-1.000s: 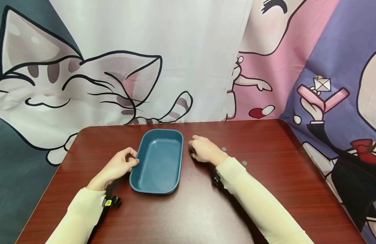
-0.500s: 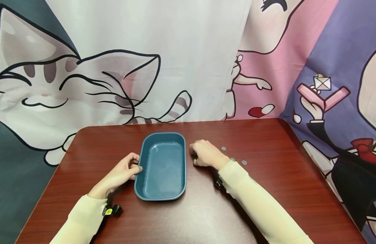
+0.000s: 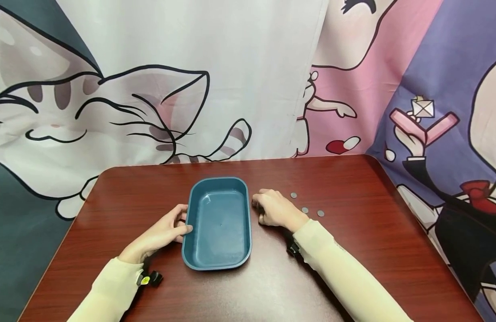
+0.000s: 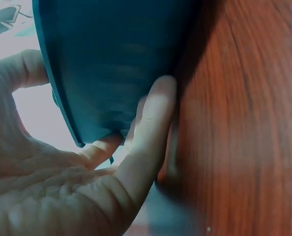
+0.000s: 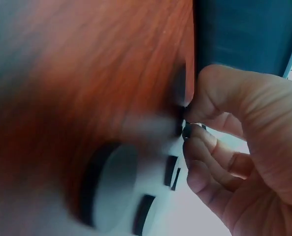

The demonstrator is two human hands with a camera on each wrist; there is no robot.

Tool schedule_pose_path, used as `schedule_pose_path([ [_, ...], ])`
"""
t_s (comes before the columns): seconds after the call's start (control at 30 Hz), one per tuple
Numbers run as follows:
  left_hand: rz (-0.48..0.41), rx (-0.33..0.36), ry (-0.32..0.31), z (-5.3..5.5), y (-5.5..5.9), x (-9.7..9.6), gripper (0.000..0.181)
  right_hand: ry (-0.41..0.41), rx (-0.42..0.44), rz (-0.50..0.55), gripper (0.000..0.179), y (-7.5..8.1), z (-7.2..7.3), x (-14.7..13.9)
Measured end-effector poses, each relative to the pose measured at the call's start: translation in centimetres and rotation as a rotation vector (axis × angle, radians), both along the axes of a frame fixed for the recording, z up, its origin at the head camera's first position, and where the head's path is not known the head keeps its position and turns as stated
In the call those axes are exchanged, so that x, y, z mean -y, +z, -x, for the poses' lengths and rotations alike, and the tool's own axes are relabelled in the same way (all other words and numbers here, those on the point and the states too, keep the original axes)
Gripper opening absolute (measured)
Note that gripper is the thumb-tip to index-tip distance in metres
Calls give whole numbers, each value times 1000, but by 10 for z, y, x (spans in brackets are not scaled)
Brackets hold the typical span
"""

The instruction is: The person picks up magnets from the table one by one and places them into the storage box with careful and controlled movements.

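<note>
A blue-green rectangular tray with rounded corners stands on the table, its inside bare. My left hand grips its left wall; the thumb is at the rim and the fingers lie along the outer side, low near the tabletop. Just off the tray's right side, my right hand is bent down to the table. Its thumb and fingertips pinch a small dark disc, mostly hidden by the fingers. Three coin-like grey discs lie right of that hand: a far one, a middle one and a right one.
The glossy reddish-brown table ends at a rounded far edge. Behind it hangs a cloth printed with a cartoon cat and figures. A small camera is strapped at the left wrist, another at the right.
The tray has shifted right and nearer to me, with my left hand on its wall. My right hand has moved slightly nearer and right; the middle disc, hidden before by the wrist, now shows.
</note>
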State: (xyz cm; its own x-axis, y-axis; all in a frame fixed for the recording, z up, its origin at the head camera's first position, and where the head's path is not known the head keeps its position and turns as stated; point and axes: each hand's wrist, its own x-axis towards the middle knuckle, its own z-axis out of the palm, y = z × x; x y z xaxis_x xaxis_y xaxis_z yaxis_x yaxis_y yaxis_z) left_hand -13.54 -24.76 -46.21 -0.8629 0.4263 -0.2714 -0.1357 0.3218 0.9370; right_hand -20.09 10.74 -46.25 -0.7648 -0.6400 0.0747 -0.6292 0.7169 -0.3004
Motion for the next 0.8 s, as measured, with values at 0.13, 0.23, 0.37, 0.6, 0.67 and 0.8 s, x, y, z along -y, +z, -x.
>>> schedule_pose_path([
  [0.13,9,6,-14,-1,-1,-3,59,-3,-26,-9,25,-1,-4,-4],
  [0.23,15,12,-16,-1,-1,-4,57,15,-54,-27,19,1,-7,-6],
  [0.37,3,13,-41,-2,-1,-4,57,26,-88,10,14,6,-9,-10],
  [0.6,11,-19,-78,-5,0,-4,58,7,-132,202,15,34,-13,-16],
  [0.67,8,-16,-84,-5,-1,-5,57,21,-144,241,14,43,-15,-15],
  [0.8,-28,18,-108,-4,-4,-6,57,75,-132,287,12,55,-22,-6],
])
